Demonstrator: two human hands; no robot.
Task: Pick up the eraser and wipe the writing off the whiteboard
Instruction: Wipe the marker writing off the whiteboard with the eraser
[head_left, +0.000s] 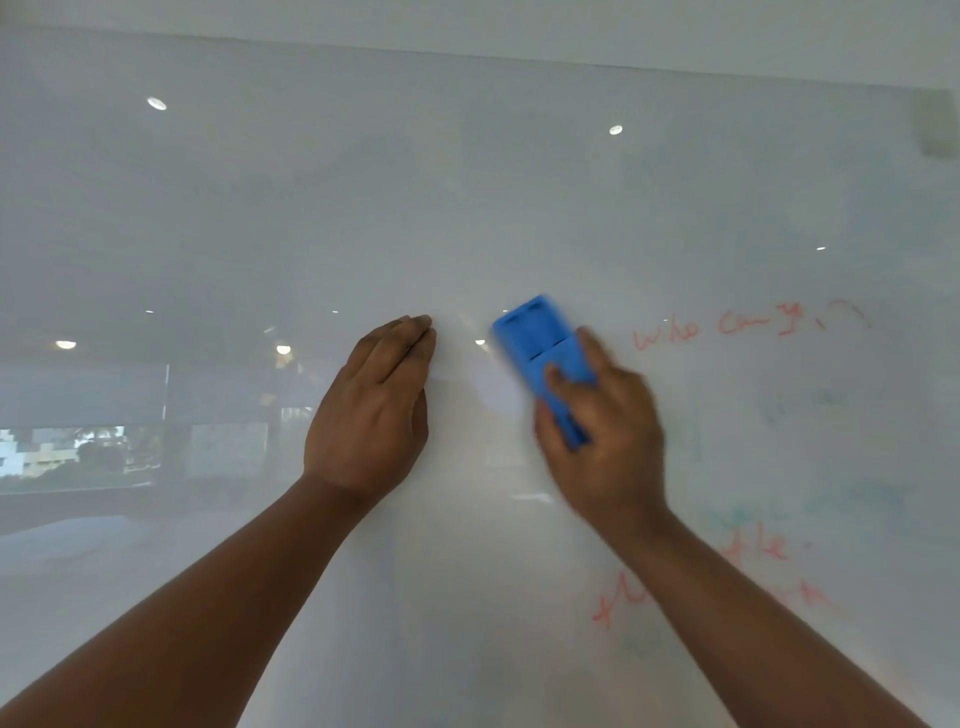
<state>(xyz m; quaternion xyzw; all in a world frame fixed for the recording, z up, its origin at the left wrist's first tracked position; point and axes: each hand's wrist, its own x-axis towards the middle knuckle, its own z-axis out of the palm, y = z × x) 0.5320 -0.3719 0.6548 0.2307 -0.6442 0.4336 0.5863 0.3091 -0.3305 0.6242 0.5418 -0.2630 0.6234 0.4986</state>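
A glossy whiteboard (467, 208) fills the head view. My right hand (608, 441) grips a blue plastic eraser (535, 338) and presses it flat on the board at centre right; hand and eraser are blurred. Red writing (727, 327) sits just right of the eraser. More red writing (763, 551) and faint green smears (810, 405) lie lower right, partly hidden by my right forearm. My left hand (374, 410) rests on the board left of the eraser, fingers together and holding nothing.
The board's top edge (519, 57) runs across the upper frame, with a grey fitting (937, 122) at its top right corner. Ceiling lights and a window are reflected on the left half of the board.
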